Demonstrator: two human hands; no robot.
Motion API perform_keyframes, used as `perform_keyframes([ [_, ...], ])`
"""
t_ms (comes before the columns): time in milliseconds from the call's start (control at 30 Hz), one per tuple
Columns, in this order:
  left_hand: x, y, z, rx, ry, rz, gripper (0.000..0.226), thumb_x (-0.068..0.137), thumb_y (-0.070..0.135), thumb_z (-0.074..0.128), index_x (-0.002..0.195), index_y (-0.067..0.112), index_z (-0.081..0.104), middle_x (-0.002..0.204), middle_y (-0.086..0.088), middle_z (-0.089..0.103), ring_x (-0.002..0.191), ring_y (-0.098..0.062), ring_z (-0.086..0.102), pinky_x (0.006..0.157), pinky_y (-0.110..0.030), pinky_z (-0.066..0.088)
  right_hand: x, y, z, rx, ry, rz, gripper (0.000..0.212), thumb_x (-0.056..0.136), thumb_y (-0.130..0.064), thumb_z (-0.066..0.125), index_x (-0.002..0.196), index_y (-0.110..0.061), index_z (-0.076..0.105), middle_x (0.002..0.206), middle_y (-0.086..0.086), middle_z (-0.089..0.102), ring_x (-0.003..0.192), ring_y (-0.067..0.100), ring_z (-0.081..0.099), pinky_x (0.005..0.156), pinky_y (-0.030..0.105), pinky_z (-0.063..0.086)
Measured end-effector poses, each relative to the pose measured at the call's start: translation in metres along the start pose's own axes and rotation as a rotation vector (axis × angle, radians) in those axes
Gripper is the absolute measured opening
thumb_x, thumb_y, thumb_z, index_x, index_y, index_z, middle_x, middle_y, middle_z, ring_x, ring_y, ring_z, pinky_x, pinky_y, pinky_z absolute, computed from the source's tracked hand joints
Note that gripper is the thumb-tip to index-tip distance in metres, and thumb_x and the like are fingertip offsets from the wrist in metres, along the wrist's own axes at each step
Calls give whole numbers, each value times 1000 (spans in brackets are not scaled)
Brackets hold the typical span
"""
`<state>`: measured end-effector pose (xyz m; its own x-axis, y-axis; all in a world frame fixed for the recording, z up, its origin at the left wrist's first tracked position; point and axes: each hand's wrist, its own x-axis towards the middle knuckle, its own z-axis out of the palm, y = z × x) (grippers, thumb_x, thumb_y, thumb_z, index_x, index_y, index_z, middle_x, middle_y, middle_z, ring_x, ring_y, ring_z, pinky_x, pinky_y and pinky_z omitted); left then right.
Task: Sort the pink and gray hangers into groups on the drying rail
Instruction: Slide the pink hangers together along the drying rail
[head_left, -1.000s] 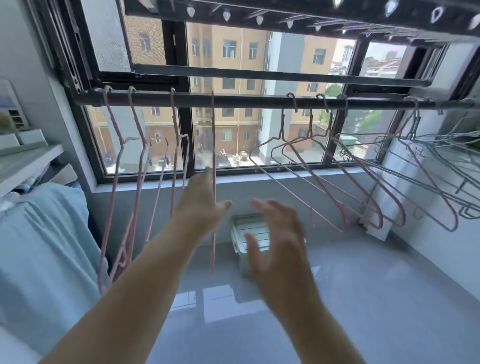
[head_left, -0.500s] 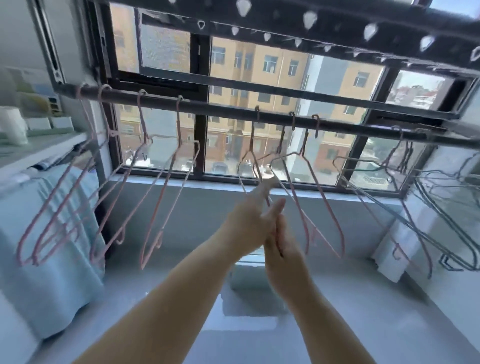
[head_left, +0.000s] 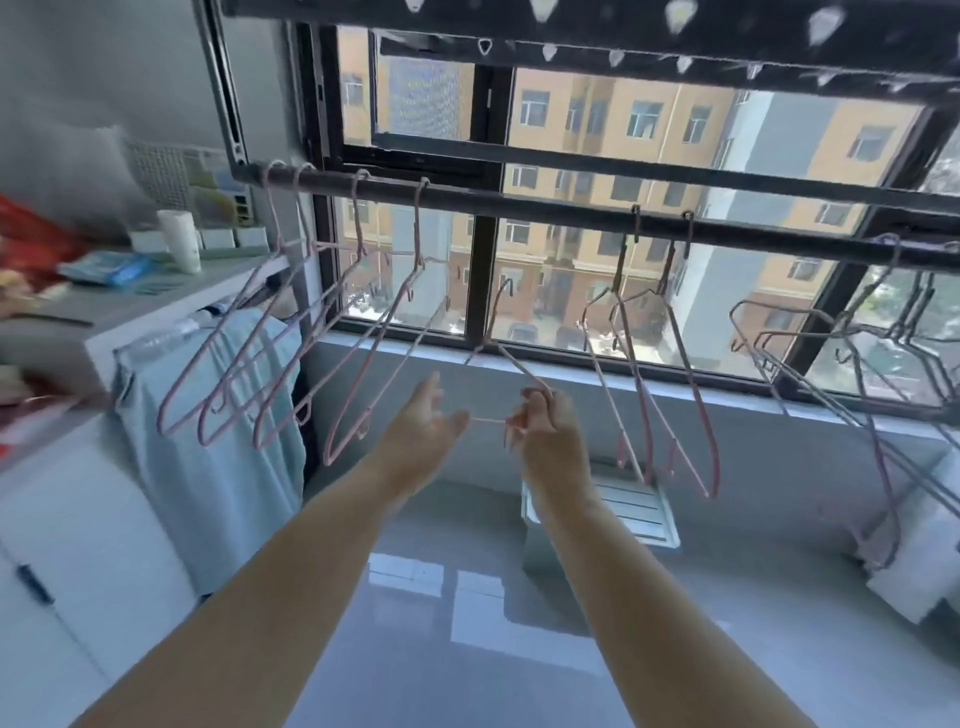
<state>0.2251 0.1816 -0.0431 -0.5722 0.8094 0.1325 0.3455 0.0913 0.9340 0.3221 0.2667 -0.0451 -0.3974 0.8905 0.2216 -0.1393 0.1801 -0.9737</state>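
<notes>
A dark drying rail (head_left: 561, 210) runs across the window. Several pink hangers (head_left: 270, 358) hang grouped at its left end. Two more pink hangers (head_left: 675, 374) hang right of centre. Gray hangers (head_left: 810, 358), with a pink one among them, crowd the right end. My right hand (head_left: 545, 431) is shut on one pink hanger (head_left: 506, 353) held below the rail, its hook free in the air. My left hand (head_left: 426, 415) is open just left of it, fingers near the hanger's lower bar.
A shelf (head_left: 104, 306) with a paper roll and packets stands at the left, with a light blue cloth (head_left: 208, 441) draped below it. A white slatted crate (head_left: 623, 509) sits on the glossy floor under the window. An upper rack with clips spans the top.
One pink hanger came off the rail and now sits in my right hand, lower than before. My left hand opened and moved apart from the right. The view swung leftward.
</notes>
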Motion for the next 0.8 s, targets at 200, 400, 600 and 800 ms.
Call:
perform_keyframes([
  [200,-3,-45,-39,421,-45,-137,83,84,32,60,145,16,6,155,-6,12,142,-21,12,116,-42,16,-57,60,-81,413,89,315,34,99,-11,31,85,-2,60,44,1,50,56,17,66,59,33,59],
  [400,-1,-69,-62,633,-304,-143,33,91,29,50,122,17,52,126,-5,57,120,-22,49,103,-36,37,-75,77,-138,509,78,374,36,98,-17,31,90,0,62,40,-2,43,46,11,58,54,26,56],
  [600,-7,-70,-66,444,-353,-117,22,90,13,51,79,25,67,64,6,59,54,-4,49,51,-10,38,-63,97,-158,32,359,500,29,93,-17,50,120,-7,48,99,12,59,92,22,59,85,37,49],
  [800,-16,-56,-31,376,-293,-99,24,87,2,48,98,12,66,73,3,62,53,4,48,52,-7,35,-121,88,-54,-325,-122,337,49,84,-7,61,128,-13,41,123,8,48,108,18,46,91,27,36],
])
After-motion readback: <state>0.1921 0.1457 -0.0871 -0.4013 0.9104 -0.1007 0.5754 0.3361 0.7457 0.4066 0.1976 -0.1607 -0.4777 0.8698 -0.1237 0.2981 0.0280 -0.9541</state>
